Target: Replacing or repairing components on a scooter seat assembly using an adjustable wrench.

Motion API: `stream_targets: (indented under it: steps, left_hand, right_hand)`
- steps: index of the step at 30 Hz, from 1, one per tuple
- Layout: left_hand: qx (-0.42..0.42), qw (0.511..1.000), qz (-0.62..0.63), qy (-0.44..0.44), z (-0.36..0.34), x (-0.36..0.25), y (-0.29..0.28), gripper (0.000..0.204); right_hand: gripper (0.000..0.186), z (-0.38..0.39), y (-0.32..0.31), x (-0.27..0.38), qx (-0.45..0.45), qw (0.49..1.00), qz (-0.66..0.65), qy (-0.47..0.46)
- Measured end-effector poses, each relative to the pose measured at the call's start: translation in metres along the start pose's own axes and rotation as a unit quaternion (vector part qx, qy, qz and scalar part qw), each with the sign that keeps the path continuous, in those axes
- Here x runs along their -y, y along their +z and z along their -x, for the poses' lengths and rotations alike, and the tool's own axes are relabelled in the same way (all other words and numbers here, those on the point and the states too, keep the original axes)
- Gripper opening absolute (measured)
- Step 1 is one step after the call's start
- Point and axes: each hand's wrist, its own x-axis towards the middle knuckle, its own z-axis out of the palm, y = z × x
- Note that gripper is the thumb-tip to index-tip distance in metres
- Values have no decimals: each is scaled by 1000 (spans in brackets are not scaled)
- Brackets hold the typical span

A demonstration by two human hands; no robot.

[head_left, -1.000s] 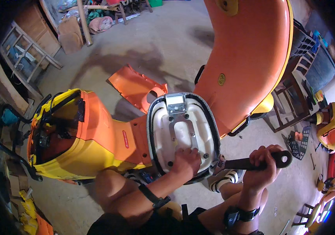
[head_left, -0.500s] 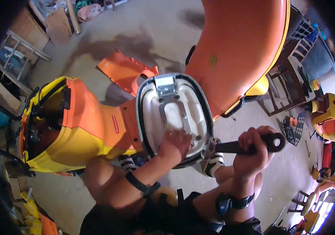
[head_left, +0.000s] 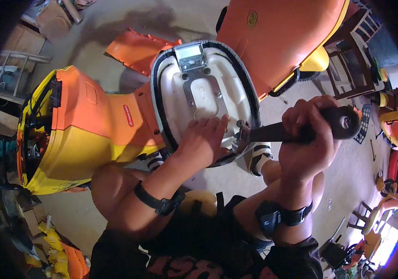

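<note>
Upside down before me lies a scooter-type seat point(head_left: 231, 86), its white plastic underside facing up inside a black rim. A metal hinge point(head_left: 191, 56) sits at its far end, joined to a grey metal plate point(head_left: 190, 88) with bolts. My right hand point(head_left: 311, 132) is closed round the dark handle of an adjustable wrench point(head_left: 266, 133), whose jaw end reaches the near right edge of the seat. My left hand point(head_left: 201, 142) lies on the seat's near part, fingers stretched over the white base, thumb by the wrench jaw. What the jaw grips is too small to tell.
A yellow and orange body shell point(head_left: 94, 125) stands at left, adjoining the seat. Beyond the seat lies a loose orange panel point(head_left: 138, 51). A big curved orange body point(head_left: 278, 42) rises at far right. A wooden chair frame point(head_left: 352, 60) stands behind it.
The seat and shells sit higher in view. My left hand's curled fingers have straightened over the base. The wrench handle's end has swung nearer, still in my right hand.
</note>
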Motion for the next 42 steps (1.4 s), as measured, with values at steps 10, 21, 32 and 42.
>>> stream_targets:
  steps: [10, 21, 32, 42]
  left_hand:
    - [-41, 998, -12, 48, -2, 1, 5, 80]
    - [7, 998, -30, 63, -9, -24, -43, 71]
    - [159, 941, 297, 18, 81, -49, -137, 46]
    - [121, 937, 322, 52, 94, -40, -126, 46]
  right_hand:
    - [24, 3, -10, 0, 8, 1000, 8, 9]
    - [11, -12, -19, 10, 15, 999, 19, -29]
    - [18, -10, -17, 21, 127, 991, 25, 8]
    - [14, -15, -5, 10, 194, 980, 41, 8]
